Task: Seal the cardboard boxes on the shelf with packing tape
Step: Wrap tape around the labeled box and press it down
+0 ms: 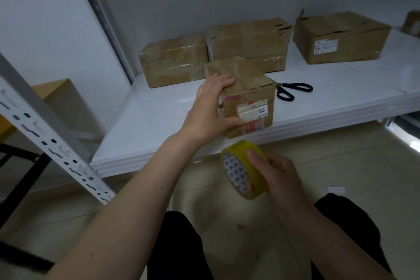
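Observation:
A small cardboard box (250, 95) with a white label stands near the front edge of the white shelf (159, 120). My left hand (211, 109) grips its left side, fingers over the top and thumb on the front face. Below the shelf edge, my right hand (277, 177) holds a yellow roll of packing tape (244, 169), thumb on its outer face and fingers through the core. Three larger cardboard boxes stand along the back: one at the left (172, 61), one in the middle (252, 41) and one at the right (341, 36).
Black-handled scissors (293, 90) lie on the shelf just right of the small box. A perforated white upright (45, 129) of the shelf frame crosses the left foreground. A yellow-topped table (54, 88) stands at the left. Tiled floor lies below, and my dark-trousered knees (181, 245) are in view.

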`<act>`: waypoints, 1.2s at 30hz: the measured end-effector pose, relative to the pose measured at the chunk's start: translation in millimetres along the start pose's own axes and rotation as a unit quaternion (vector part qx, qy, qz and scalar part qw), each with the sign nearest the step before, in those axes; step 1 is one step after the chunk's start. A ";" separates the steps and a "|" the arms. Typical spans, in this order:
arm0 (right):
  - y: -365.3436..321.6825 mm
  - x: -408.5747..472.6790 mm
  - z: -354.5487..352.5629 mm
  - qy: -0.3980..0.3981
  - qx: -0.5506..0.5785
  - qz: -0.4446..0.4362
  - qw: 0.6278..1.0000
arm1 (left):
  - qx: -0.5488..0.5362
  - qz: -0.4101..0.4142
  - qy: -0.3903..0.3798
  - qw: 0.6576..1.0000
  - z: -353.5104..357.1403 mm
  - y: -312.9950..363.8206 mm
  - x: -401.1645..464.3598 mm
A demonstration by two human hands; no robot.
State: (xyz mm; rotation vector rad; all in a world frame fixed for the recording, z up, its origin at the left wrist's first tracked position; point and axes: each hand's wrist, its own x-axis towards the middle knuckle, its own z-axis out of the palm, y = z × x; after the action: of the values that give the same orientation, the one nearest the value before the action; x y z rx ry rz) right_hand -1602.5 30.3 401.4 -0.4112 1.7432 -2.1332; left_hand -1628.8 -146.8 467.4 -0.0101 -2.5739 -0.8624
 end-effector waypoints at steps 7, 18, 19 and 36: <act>-11.7 0.1 -12.4 0.019 0.038 -0.054 0.998 | -0.222 -0.130 0.117 0.959 -19.3 16.3 -23.8; -11.3 9.7 -9.2 0.010 0.059 -0.096 0.994 | 0.108 0.031 0.068 0.991 -7.2 10.6 -2.8; -13.0 9.9 -9.4 0.012 0.061 -0.096 0.993 | 0.128 0.028 0.058 0.990 -6.2 11.7 -0.3; -22.6 3.0 -13.7 -0.020 0.049 -0.224 0.973 | -0.489 -0.411 -0.125 0.759 2.3 27.9 -65.4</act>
State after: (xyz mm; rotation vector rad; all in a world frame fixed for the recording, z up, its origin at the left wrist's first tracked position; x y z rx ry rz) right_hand -1613.2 45.0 420.8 -0.8837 1.6302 -2.4782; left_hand -1566.3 -114.8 455.9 0.7830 -1.9264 -2.5766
